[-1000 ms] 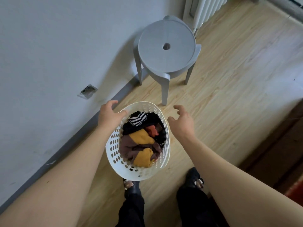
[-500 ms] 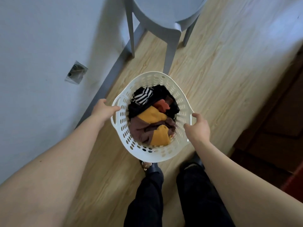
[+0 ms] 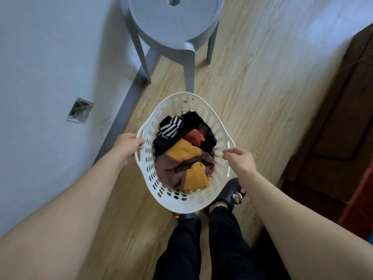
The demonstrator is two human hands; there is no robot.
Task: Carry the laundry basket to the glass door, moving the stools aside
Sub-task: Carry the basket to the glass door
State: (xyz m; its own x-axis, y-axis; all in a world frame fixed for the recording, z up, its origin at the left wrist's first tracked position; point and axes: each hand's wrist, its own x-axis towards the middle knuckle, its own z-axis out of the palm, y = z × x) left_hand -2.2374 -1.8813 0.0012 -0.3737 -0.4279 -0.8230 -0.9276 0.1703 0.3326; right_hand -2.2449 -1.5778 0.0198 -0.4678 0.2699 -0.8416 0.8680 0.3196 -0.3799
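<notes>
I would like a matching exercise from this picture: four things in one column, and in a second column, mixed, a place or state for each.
Things:
1. stool
2. basket
3. left hand
4. right hand

States:
A. on the floor, full of clothes
B. fingers loose, above the basket's rim
C. standing by the wall, beyond the basket
D. closed on the basket's handle

Pairs: 1-C, 2-A, 3-D, 4-B

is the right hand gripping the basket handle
No, the right hand hovers open over the laundry basket rim, fingers spread, while only the left hand grips its handle.
</notes>
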